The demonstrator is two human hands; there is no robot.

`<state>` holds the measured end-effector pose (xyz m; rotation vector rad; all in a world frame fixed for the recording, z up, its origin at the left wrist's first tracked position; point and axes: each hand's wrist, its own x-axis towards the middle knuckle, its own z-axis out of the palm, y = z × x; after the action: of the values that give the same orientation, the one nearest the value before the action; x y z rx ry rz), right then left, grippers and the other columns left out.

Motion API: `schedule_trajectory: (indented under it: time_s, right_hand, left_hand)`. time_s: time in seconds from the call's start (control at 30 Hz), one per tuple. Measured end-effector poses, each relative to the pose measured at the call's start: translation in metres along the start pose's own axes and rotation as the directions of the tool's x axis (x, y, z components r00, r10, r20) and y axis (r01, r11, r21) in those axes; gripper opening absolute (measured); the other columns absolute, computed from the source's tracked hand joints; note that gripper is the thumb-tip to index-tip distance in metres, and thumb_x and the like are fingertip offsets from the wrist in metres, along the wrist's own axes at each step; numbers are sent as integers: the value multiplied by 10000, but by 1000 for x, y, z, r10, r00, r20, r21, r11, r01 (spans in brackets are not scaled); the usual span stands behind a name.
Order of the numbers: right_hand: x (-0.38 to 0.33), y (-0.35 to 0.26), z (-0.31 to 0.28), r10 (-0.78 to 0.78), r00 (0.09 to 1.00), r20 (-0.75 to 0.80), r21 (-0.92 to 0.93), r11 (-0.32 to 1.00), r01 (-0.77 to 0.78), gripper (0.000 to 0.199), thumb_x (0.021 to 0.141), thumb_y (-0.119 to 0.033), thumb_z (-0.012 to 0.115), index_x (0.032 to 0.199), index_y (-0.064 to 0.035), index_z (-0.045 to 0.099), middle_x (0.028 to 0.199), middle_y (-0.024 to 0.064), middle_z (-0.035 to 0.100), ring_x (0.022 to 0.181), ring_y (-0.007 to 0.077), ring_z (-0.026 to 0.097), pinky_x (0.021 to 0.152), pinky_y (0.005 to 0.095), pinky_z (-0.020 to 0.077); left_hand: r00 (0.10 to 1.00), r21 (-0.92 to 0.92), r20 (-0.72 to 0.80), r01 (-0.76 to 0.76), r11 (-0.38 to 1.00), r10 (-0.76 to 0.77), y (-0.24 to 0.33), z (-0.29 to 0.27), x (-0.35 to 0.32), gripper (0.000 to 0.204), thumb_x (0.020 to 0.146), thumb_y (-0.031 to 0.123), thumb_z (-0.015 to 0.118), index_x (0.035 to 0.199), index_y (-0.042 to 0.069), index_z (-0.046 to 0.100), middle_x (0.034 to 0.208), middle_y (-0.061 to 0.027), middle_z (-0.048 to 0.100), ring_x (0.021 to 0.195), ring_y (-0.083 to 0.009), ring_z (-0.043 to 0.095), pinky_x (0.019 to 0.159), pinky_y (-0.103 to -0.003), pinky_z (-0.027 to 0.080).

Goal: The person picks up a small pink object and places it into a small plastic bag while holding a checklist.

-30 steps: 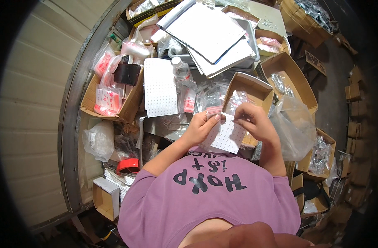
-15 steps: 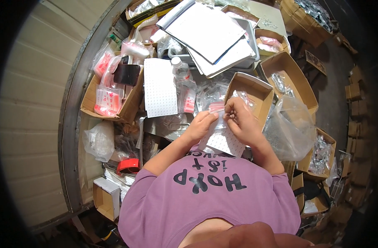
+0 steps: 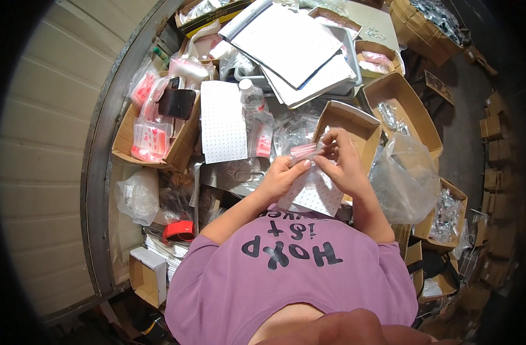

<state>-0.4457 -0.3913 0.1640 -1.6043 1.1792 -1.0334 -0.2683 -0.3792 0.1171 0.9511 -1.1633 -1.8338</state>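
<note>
My left hand point(image 3: 283, 178) is closed on a small bunch of clear zip bags point(image 3: 302, 152) with red stripes along their tops. At their right end is my right hand point(image 3: 346, 167), its thumb pressed on the plastic and its fingers curled above; whether it also pinches anything smaller is hidden. Below both hands lies a white sheet of small labels point(image 3: 312, 194), close against my shirt. Just beyond my right fingers stands an open cardboard box point(image 3: 355, 126) with small plastic packets inside.
Another label sheet point(image 3: 222, 123) lies left of a clear bottle point(image 3: 250, 95). A phone point(image 3: 177, 104) rests on a cardboard box point(image 3: 182, 146) of red-printed bags. Papers point(image 3: 286, 46) cover a grey bin. On the right are a large clear bag point(image 3: 405, 184) and a long box point(image 3: 409, 106).
My right hand has shifted slightly right, its fingers lifting and opening a little over the bags. My left thumb has moved right, and the bags have tilted slightly.
</note>
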Motion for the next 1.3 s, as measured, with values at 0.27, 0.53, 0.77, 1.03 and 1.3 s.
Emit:
schedule_trajectory:
  time_s: [0.27,0.53,0.77,1.03,1.3]
  right_hand:
    - [0,3,-1,-29,992,-126,-39,999,25,322,768,71,629,1046,-11,490,1014,117,478,829,203,631,716,300,520]
    - [5,12,-17,-297,918,-262,-590,803,91,283,770,25,638,1030,-6,530,946,147,564,807,257,623,706,326,485]
    - [-5,0,6,-54,997,61,-220,973,66,224,819,6,586,1025,-24,502,853,166,612,826,313,615,724,381,473]
    - [0,4,1,-80,994,-80,-197,978,63,276,779,-64,677,994,-29,506,832,134,608,798,270,621,713,359,481]
    - [-2,-2,-3,28,999,-31,-57,998,-30,270,795,-29,652,1014,-16,495,796,121,621,777,210,646,687,326,500]
  left_hand:
    - [998,-67,-28,61,996,-63,3,-5,-2,287,952,224,535,1025,-33,639,866,-32,650,721,-59,573,641,-208,471]
    - [997,-45,-54,61,997,-64,0,-5,-2,279,947,221,539,990,-33,647,847,-35,652,700,-58,580,611,-208,465]
    - [998,89,-26,60,994,-58,-6,-9,0,259,944,218,547,1008,-19,630,829,-7,631,705,-47,560,612,-207,448]
    - [998,42,56,-6,999,4,5,-5,-3,267,948,222,545,1037,-17,624,865,-5,627,735,-46,549,629,-213,441]
    - [997,127,78,-37,991,27,8,-1,-1,271,938,192,564,1103,-17,615,909,-26,643,778,-64,563,676,-218,458]
